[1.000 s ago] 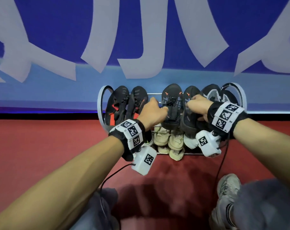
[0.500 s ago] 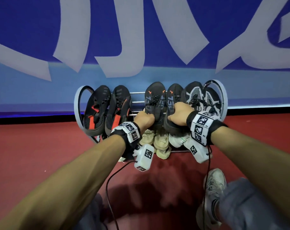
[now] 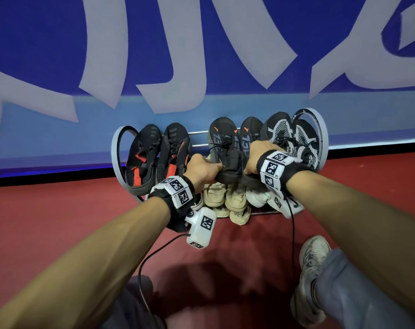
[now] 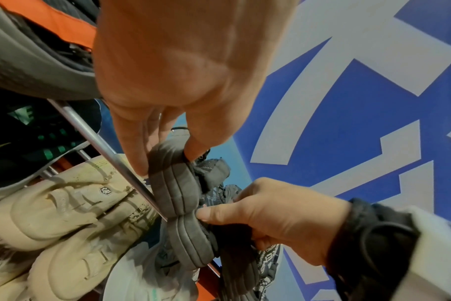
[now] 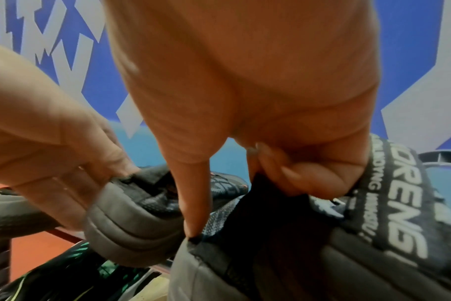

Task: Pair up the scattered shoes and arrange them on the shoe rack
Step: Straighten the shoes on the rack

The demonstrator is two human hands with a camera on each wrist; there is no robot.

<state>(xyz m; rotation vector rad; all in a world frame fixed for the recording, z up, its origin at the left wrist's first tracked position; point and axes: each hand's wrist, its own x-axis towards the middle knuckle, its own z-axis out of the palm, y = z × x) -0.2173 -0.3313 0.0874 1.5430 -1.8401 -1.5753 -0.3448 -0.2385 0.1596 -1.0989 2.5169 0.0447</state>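
A two-tier shoe rack point(image 3: 115, 148) with round white ends stands against the wall. Its top tier holds a black-and-red pair point(image 3: 159, 153), a dark grey pair with orange marks, and a black-and-white patterned pair point(image 3: 289, 136). My left hand point(image 3: 213, 167) pinches the heel of the left grey shoe point(image 3: 221, 138), thumb inside the collar point(image 4: 173, 183). My right hand point(image 3: 251, 162) grips the heel of the right grey shoe point(image 3: 248, 136), fingers curled into its opening point(image 5: 245, 254). Both grey heels touch side by side over the front rail point(image 4: 90, 134).
The lower tier carries a beige pair point(image 3: 225, 195), a white shoe point(image 3: 256, 198) and a dark shoe with green marks point(image 4: 26, 138). A blue wall with white lettering rises right behind the rack. My own foot in a grey sneaker point(image 3: 313, 257) rests on the red floor.
Both hands have slid back from the laces of the grey pair to its heels. The head view has shifted, so the rack sits more central.
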